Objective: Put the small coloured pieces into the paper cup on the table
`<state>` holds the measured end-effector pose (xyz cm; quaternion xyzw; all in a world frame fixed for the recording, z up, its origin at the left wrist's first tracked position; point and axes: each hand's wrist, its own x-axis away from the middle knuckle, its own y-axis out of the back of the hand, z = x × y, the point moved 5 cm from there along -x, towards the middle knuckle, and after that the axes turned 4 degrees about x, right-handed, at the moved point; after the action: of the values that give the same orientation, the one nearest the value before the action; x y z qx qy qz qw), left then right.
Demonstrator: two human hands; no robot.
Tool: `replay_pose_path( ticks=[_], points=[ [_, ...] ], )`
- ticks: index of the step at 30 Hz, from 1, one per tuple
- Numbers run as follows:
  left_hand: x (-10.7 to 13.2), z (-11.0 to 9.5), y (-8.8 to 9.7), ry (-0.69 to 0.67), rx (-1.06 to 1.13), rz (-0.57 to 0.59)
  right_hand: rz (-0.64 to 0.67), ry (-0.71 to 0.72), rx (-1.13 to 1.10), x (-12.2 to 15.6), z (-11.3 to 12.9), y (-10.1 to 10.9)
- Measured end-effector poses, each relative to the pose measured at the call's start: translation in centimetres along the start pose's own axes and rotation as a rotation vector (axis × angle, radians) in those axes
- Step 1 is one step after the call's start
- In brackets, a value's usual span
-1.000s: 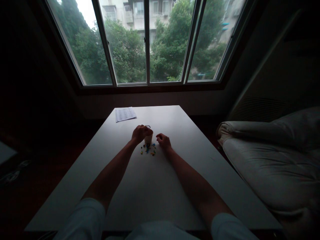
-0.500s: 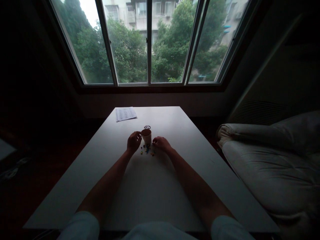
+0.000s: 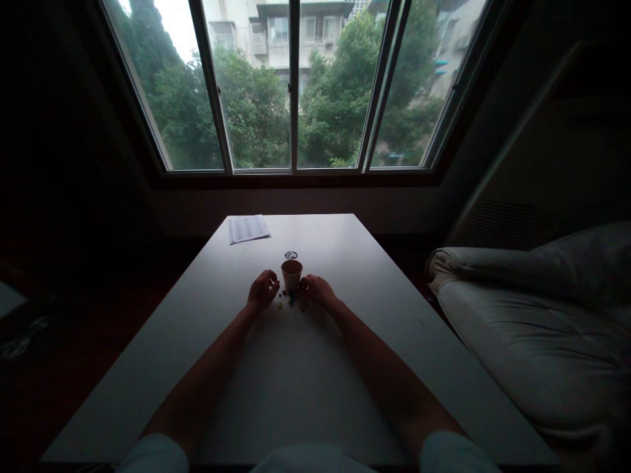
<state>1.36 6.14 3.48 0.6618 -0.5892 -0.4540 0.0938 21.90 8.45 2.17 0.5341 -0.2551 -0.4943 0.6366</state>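
An upright paper-like cup [image 3: 292, 274] stands on the white table, its inside brownish. Close in front of it lies a loose scatter of small coloured pieces [image 3: 292, 301], too small to make out in kind. My left hand [image 3: 263, 290] is just left of the cup, apart from it, with the fingers curled and the tips together near the pieces. On the other side, my right hand [image 3: 318, 290] has its bent fingertips close against the cup's lower right side; whether they touch it I cannot tell. Anything between the fingers of either hand is hidden.
Behind the cup lies a flat dark-rimmed ring or disc [image 3: 290, 255]. Printed sheets [image 3: 249, 229] lie at the far left of the white table [image 3: 300, 394]. A covered padded sofa [image 3: 532, 328] stands to the right, and a window [image 3: 296, 98] fills the wall ahead.
My left hand has left the cup's rim and dropped down and toward me. The cup has shifted slightly right. My right hand stays beside it, fingers more curled. The camera view has tilted slightly up.
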Motion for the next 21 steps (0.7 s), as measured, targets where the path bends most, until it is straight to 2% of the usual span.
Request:
replay_pose_path(
  ticks=[3, 6, 12, 21],
  points=[
    [0.9, 0.3, -1.2, 0.021, -0.044, 0.128, 0.017, -0.011, 0.018, -0.1, -0.4, -0.4],
    [1.4, -0.1, -1.4, 0.012, -0.111, 0.209, 0.049, -0.030, 0.069, 0.0, -0.7, -0.7],
    [2.4, -2.0, -0.8, -0.089, -0.195, 0.271, 0.009, -0.050, 0.148, 0.4, 0.3, -0.5],
    [2.8, -2.8, -0.4, -0.101, -0.216, 0.327, 0.058, -0.033, 0.229, 0.4, 1.1, -0.9]
  ],
)
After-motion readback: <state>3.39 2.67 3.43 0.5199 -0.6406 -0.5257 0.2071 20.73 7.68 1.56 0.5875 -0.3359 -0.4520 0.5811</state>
